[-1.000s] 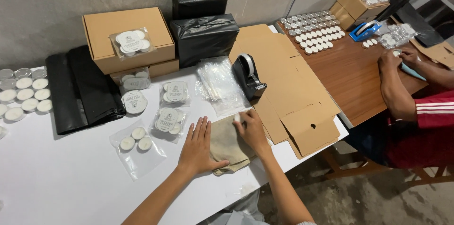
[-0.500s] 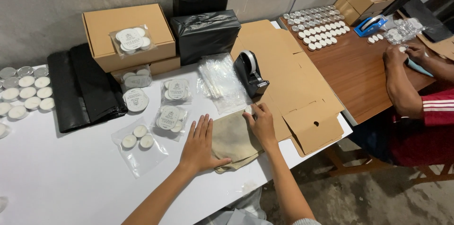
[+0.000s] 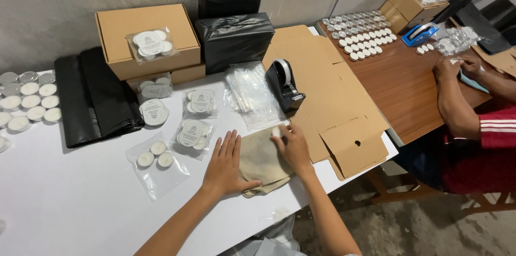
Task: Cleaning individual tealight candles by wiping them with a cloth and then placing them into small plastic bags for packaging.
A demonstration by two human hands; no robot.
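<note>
Your left hand (image 3: 224, 163) lies flat, fingers spread, palm down on the beige cloth pouch (image 3: 264, 160) at lower centre of the frame, pinning its left edge to the white table (image 3: 80, 207). Your right hand (image 3: 292, 146) sits on the pouch's upper right corner, fingers curled and pinching something small and white (image 3: 276, 131); can't tell what it is. To do this well, keep the left palm steady so the soft fabric doesn't slide, and work the right fingertips at the corner only.

Pouch: matte woven cloth, limp, creased at the lower edge. Just left of it, a clear plastic bag of tealights (image 3: 155, 155), glossy and crinkled, with round white candles inside. Above the pouch, a stack of clear flat bags (image 3: 251, 94) and a black tape dispenser (image 3: 285, 85), hard plastic. Flat brown cardboard blank (image 3: 333, 100) right of centre, stiff, smooth. Upper right, another person's hands (image 3: 457, 65) work at a wooden table (image 3: 403, 84).
</note>
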